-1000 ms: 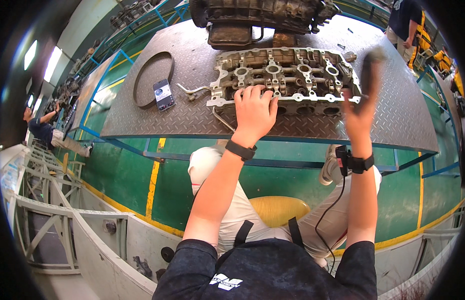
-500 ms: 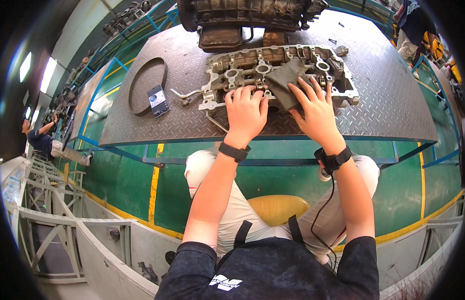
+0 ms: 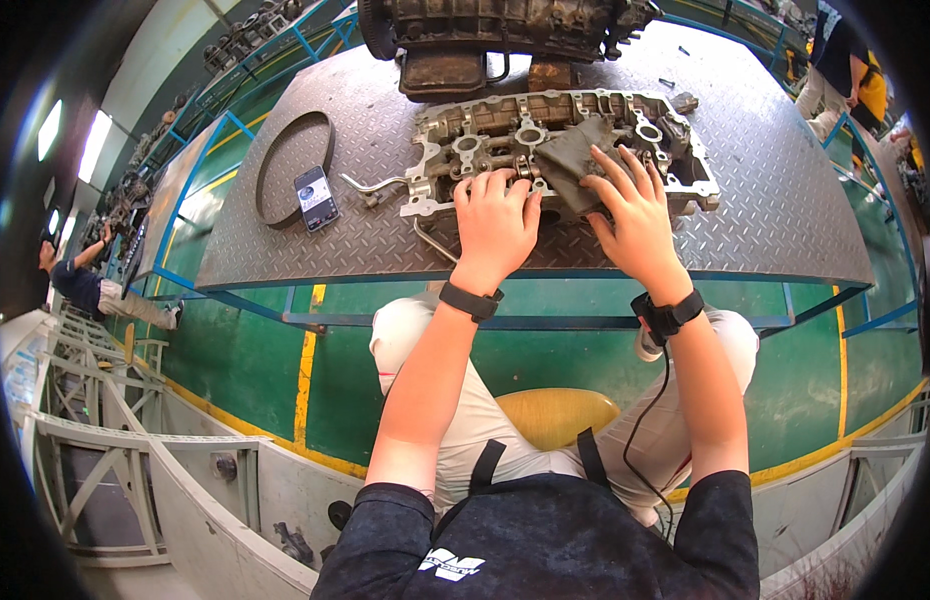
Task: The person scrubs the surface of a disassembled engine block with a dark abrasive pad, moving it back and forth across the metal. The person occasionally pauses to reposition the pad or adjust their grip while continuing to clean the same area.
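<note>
A grey metal cylinder head (image 3: 440, 160) lies on the table in front of me, its round bores and inner parts facing up. My left hand (image 3: 495, 220) grips its near rim, fingers bent over the edge and thumb to the right. A dark grey-green rag (image 3: 568, 165) is draped across the middle of the cylinder head. Over the rag's right side lies my right hand (image 3: 633, 212), with its fingers spread and the fingertips on or just above the cloth. The part beneath the rag and right palm is hidden.
A large dirty gearbox (image 3: 515, 35) stands behind the cylinder head. To the left lie a black belt loop (image 3: 268, 170) and a phone (image 3: 316, 198) on the ridged metal table (image 3: 375, 245). Small bolts are at the back right. Other people are at the far left (image 3: 85, 275) and far right (image 3: 835, 65).
My right hand has shifted slightly right, its fingers bending more over the rag. My left hand keeps its place on the rim. The person at the far right has moved.
</note>
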{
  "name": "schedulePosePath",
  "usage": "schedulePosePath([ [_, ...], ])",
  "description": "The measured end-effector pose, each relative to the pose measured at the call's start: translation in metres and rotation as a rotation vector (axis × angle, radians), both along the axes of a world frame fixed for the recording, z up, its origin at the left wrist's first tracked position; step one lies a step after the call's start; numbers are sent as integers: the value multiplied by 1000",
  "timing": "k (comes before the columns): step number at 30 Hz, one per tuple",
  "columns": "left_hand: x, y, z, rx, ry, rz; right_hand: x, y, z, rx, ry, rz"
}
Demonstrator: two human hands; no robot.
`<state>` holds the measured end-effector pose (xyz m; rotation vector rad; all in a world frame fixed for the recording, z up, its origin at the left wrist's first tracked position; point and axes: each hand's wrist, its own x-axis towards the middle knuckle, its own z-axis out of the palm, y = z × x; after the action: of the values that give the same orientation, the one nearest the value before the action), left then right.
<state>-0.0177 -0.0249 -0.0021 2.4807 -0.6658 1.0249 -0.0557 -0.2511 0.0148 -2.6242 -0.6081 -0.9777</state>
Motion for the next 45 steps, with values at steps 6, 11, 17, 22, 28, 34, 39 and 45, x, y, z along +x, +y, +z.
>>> schedulePosePath([
  [6, 0, 0, 0, 49, -18, 11, -2, 1, -5, -66, -10, -110],
  [11, -3, -3, 2, 78, 10, 39, 4, 2, 2, -34, 58, -102],
  [17, -2, -4, -3, -52, -8, -2, 18, 4, 7, -43, 113, -112],
  [22, -1, -4, -7, -45, -23, -10, 28, -20, 8, 390, 104, -48],
  [28, 1, -4, -9, -64, -7, -29, 23, -67, 17, 1513, 73, -91],
  [34, 0, -4, -8, -51, -28, 4, 7, -57, 29, 468, -431, -147],
  [39, -2, -4, -5, -34, -29, 5, -12, -10, 15, -92, 197, 19],
  [45, -3, -4, -4, -32, -17, 14, -5, 1, 6, 2, 129, -20],
])
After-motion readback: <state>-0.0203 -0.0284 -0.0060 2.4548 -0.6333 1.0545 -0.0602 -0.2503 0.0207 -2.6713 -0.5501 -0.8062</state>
